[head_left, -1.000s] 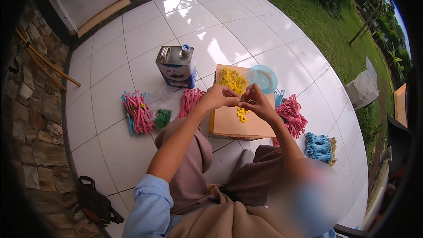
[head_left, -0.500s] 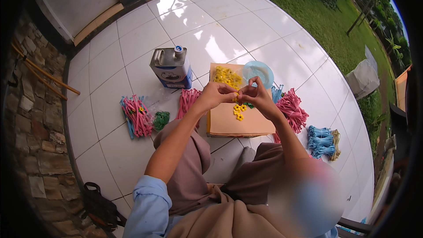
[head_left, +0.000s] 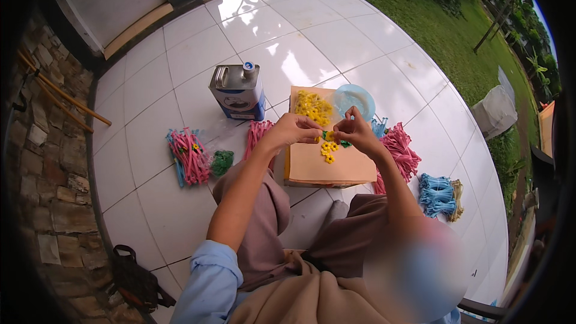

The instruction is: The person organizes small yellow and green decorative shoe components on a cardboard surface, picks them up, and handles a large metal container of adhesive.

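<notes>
The left hand (head_left: 294, 130) pinches a small yellow piece (head_left: 317, 139); the right hand (head_left: 358, 138), just beside it, curls toward a yellow flower (head_left: 330, 136), whether gripping I cannot tell; loose yellow flowers (head_left: 329, 150) lie on the box (head_left: 327, 172) beneath both hands.

At the frame's centre, the left grip (head_left: 295, 130) and right grip (head_left: 360, 137) pinch small yellow pieces (head_left: 330, 136) above a cardboard box (head_left: 348, 171) bearing yellow flowers (head_left: 329, 151). A metal can (head_left: 238, 101) stands upper left of centre; blue bundles (head_left: 437, 195) lie toward the lower right.
</notes>
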### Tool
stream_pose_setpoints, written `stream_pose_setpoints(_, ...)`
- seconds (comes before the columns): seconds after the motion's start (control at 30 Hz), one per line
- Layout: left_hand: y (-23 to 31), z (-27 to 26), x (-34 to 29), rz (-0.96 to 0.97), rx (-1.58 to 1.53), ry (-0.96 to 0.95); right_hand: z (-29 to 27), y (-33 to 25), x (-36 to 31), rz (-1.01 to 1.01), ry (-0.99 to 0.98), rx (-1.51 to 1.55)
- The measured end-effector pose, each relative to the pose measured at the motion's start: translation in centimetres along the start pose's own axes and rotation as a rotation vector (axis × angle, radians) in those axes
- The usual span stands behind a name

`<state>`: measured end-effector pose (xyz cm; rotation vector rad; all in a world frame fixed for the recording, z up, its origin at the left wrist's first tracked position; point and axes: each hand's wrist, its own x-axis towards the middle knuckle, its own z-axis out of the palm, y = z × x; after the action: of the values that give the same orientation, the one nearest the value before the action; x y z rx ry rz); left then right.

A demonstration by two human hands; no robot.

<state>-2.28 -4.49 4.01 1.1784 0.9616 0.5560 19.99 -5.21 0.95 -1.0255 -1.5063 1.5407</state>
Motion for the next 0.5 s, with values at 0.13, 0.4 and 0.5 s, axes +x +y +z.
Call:
stream_pose_setpoints(0.13,-1.2,-1.0,0.6,0.053,-0.062,0.04,0.0,2.5,-0.1,0.007,0.078,-0.242)
stream_pose_setpoints(0.4,-0.5,0.7,0.4,0.142,-0.042,0.14,2.4,-1.1,0.6,-0.139,0.224,-0.313)
stream_pose_setpoints(0.5,0.3,0.9,0.0,0.187,-0.042,0.158,3.6,-2.4,0.1,-0.18,0.177,-0.017)
